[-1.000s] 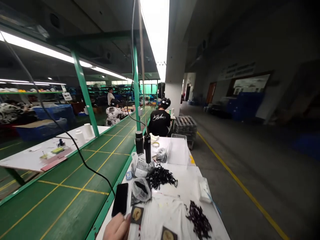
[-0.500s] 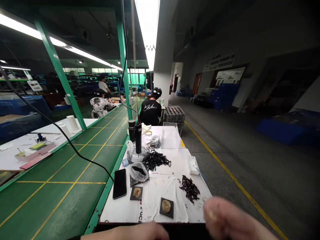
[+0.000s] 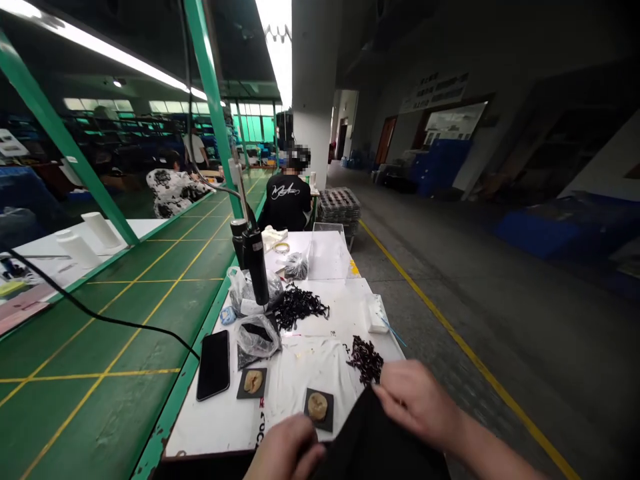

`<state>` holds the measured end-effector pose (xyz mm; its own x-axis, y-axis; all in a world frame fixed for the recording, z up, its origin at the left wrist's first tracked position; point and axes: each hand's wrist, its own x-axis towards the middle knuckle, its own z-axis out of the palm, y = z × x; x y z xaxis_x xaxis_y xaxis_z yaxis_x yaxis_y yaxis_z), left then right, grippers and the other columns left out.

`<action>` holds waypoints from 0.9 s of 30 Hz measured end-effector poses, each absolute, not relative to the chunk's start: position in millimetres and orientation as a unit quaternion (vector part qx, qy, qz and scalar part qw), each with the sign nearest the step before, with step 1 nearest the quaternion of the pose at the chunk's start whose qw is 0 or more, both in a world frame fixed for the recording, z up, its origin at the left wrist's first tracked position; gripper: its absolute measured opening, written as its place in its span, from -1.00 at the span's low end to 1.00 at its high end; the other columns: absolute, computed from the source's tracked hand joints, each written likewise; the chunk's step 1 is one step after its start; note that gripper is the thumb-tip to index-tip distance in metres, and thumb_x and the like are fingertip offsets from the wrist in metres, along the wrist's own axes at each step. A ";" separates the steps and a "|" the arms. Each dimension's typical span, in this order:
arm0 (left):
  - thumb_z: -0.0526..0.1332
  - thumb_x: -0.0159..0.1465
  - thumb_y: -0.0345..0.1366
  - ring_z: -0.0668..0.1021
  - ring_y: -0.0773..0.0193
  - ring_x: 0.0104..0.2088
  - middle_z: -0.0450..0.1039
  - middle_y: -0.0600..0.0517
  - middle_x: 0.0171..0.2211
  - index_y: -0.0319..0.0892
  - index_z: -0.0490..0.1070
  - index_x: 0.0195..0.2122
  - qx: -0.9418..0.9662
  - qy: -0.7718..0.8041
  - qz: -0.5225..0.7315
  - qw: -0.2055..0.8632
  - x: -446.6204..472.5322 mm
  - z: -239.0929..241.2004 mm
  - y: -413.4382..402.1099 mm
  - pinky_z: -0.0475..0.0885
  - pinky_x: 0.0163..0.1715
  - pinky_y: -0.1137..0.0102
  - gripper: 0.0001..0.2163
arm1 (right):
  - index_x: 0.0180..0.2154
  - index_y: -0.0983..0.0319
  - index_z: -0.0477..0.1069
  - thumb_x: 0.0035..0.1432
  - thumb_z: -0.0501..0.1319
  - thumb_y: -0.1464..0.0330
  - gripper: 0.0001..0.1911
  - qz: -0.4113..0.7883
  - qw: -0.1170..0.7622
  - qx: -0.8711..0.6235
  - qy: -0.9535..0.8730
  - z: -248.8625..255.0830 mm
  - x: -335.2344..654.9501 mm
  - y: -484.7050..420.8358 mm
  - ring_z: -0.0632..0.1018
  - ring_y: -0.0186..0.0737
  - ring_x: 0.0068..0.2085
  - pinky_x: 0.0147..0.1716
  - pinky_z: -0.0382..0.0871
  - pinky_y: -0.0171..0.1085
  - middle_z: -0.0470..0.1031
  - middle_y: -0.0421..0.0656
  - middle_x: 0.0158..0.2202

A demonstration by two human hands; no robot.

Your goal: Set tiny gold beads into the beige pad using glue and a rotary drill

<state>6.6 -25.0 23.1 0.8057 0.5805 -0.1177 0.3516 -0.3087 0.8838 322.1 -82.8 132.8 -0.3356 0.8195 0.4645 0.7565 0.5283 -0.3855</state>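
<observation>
Holding a black cloth toward five o'clock, pinching its peak in the right hand and pointing that tip to twelve; cannot tell its long axis. Curling the left hand near six o'clock by the cloth; cannot tell whether gripping. From the tip, facing dark pieces just beyond at twelve, a phone at nine, a black tool at ten. Seeing illegible white script on a co-worker's shirt at eleven.

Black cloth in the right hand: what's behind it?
Beyond the black cloth, pinched by the right hand, the dark pile and part of the white cloth show. Whatever lies directly behind it is covered.
</observation>
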 end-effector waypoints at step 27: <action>0.37 0.50 -0.17 0.58 -0.09 0.14 0.63 -0.11 0.26 -0.14 0.49 0.28 0.921 0.297 0.210 0.140 23.5 14.6 3.1 0.44 0.11 0.05 -0.63 | 0.05 0.12 0.68 0.37 0.45 0.38 -0.76 -0.134 0.284 -0.749 -0.584 -5.5 279.6 -52.5 0.40 0.37 0.47 0.41 0.41 0.38 0.50 0.07 0.36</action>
